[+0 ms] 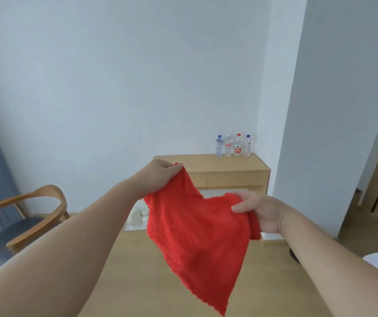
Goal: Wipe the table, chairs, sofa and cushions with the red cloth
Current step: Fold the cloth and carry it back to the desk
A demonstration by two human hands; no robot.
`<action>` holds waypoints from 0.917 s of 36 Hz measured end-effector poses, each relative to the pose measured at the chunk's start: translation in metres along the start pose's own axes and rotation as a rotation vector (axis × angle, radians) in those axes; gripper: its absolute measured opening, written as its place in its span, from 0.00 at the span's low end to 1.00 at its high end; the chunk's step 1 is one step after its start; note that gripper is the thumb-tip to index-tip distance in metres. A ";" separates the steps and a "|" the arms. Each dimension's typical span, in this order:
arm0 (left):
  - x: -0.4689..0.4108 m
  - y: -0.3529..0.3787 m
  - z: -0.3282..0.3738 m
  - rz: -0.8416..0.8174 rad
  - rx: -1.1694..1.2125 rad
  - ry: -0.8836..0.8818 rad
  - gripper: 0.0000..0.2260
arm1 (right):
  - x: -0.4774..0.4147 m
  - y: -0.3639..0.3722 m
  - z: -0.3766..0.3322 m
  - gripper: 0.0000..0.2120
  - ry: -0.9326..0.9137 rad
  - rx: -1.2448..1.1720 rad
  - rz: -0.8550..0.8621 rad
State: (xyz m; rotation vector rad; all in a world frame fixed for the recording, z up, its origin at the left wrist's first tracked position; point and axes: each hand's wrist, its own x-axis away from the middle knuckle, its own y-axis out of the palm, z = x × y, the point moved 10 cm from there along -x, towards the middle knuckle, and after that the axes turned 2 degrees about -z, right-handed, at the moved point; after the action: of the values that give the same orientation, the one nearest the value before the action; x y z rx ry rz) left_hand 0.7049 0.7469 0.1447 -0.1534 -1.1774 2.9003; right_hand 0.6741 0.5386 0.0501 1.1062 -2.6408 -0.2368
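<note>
The person is holding the red cloth (195, 236) in the air above the near wooden worktop (119, 282), and it is not yet touching any surface. The left grip (160, 177) is bunching one upper corner in curled fingers. The right grip (261, 211), lower and to the right, is pinching the opposite edge between thumb and fingers. Both are closing firmly on fabric.

The cloth is hanging loose, so a stroke begun like this is likely dragging only the trailing tip over the wood rather than a flat pad. A white tray of pale crockery (137, 217) is sitting at the far end of the worktop, partly hidden behind the cloth, and a wide sweep is risking a knock to it. The water bottles (233, 146) on the far cabinet (236, 179) are standing well apart from this. The chair (39, 202) is sitting on the left.

The cloth is looking thick, fluffy and bright red, with a crinkled hem. It is sagging between the two grips and tapering to a point near the bottom of the view.
</note>
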 end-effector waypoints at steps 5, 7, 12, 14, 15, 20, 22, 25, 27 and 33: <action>-0.038 -0.001 -0.034 -0.040 -0.132 -0.025 0.23 | -0.045 0.001 0.005 0.32 0.091 0.070 -0.072; -0.058 -0.010 -0.047 0.022 -0.205 -0.016 0.20 | -0.069 -0.001 -0.012 0.22 -0.011 0.055 -0.066; -0.114 -0.033 -0.096 0.081 -0.217 -0.034 0.07 | -0.131 -0.006 -0.072 0.12 -0.232 0.314 0.031; -0.140 -0.044 -0.112 0.112 -0.233 -0.019 0.06 | -0.158 -0.012 -0.098 0.13 -0.305 0.422 0.127; -0.152 -0.048 -0.118 0.120 -0.218 -0.005 0.06 | -0.172 -0.015 -0.111 0.13 -0.340 0.437 0.164; -0.208 -0.064 -0.133 0.079 -0.058 0.100 0.07 | -0.238 -0.021 -0.164 0.24 -0.433 0.588 0.290; -0.226 -0.064 -0.137 -0.015 0.069 0.137 0.09 | -0.263 -0.025 -0.181 0.27 -0.461 0.622 0.324; -0.248 -0.059 -0.151 -0.111 0.176 0.146 0.12 | -0.294 -0.034 -0.203 0.27 -0.519 0.645 0.380; -0.264 -0.059 -0.167 -0.109 0.195 0.131 0.12 | -0.312 -0.041 -0.215 0.26 -0.542 0.674 0.395; -0.330 -0.046 -0.234 -0.159 0.070 -0.078 0.21 | -0.366 -0.075 -0.244 0.25 -0.591 0.673 0.405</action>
State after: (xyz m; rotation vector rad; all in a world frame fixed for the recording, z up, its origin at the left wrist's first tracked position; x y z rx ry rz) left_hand 1.0538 0.9279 0.0389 0.0516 -1.0430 2.8260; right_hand 1.0453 0.7373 0.1973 0.6746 -3.5405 0.5265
